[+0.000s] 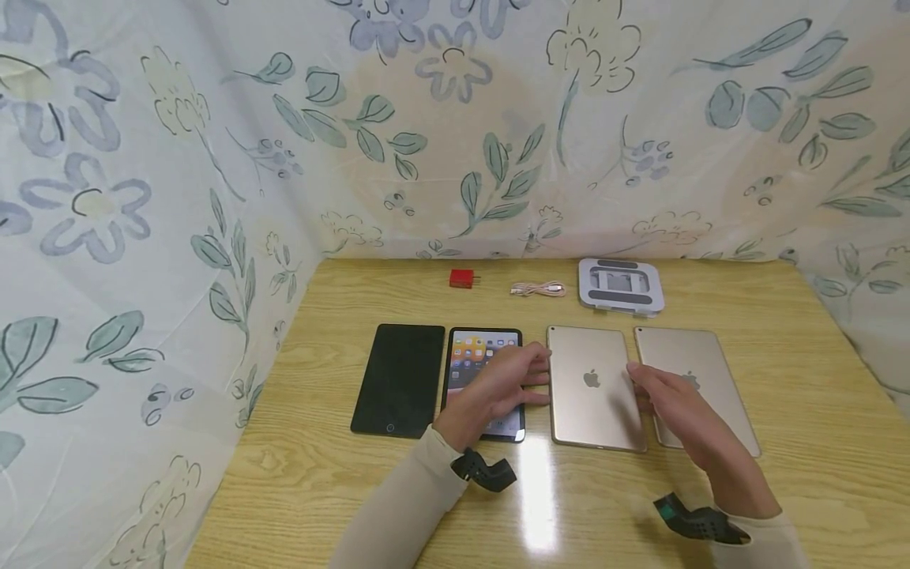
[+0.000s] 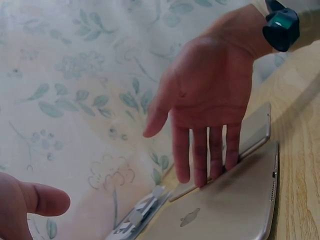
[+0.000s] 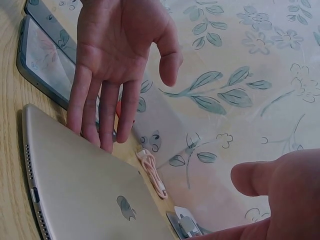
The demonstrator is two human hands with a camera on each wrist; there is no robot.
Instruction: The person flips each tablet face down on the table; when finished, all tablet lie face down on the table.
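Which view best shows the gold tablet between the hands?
The head view: the gold tablet lies almost entirely uncovered and uncropped there. Both wrist views cut it off at the picture's bottom, but show its port edge closer.

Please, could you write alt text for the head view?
A person's left hand and right hand flank a face-down gold tablet on a wooden table. Nearby: a lit tablet, black tablet, second gold tablet, red plug, pink cable and stand.

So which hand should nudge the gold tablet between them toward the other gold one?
Probably the left hand: at the left edge of that gold tablet, able to push right. The right hand is opposite, partly over the other gold tablet.
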